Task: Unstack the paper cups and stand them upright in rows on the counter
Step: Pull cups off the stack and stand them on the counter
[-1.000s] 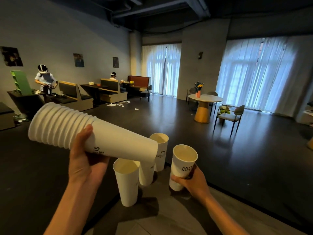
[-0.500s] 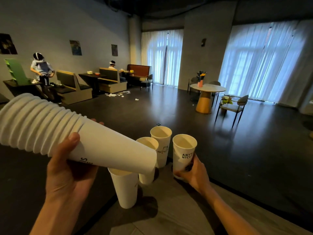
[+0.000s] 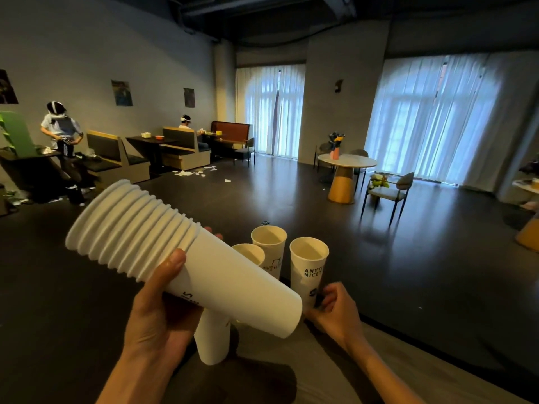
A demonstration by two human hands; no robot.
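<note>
Left hand [image 3: 151, 319] wrapped around stack of nested cups [image 3: 180, 258], held above the counter [image 3: 408, 371] near its far edge, long axis tilted, base end down-right toward right hand [image 3: 335, 313] (the nearer one), itself curled at the foot of the printed cup [image 3: 307, 269], standing upright beside three others

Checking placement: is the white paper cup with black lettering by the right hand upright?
Upright: the white paper cup with black lettering shows its open mouth on top.
</note>
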